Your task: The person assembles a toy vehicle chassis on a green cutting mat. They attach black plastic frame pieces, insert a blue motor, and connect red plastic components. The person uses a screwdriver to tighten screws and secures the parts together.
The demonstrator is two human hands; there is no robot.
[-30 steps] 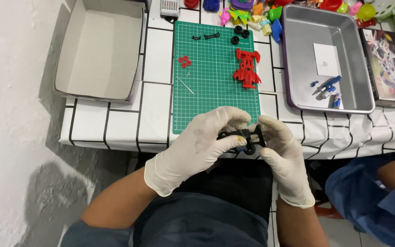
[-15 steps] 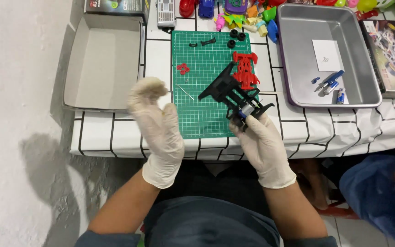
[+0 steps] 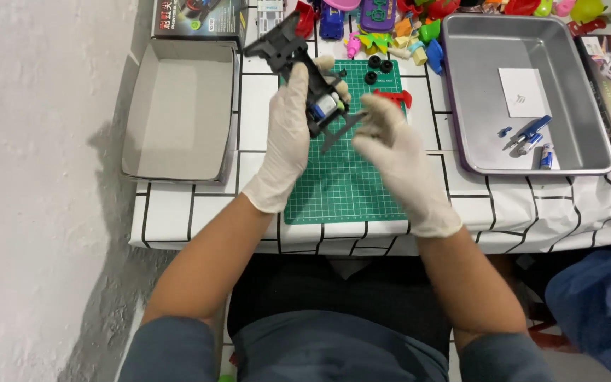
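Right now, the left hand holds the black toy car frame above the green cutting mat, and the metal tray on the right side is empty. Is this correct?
Not entirely. The left hand does hold the black toy car frame above the green cutting mat, but the metal tray is not empty: the head view shows a white card and a few small blue and silver parts in it.

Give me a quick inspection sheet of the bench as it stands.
Surface: table under a white cloth with black grid lines; green cutting mat in the middle.
Job's things: black toy car chassis, lifted over the mat; red part and two black wheels on the mat.
Clutter: empty grey box to the left; metal tray holding a white card and small blue pieces; colourful toys along the back edge.
Grips: left hand holds the chassis; right hand open beside it, both gloved.
Cables: nothing seen.
Surroundings: white wall on the left; blue sleeve at lower right.
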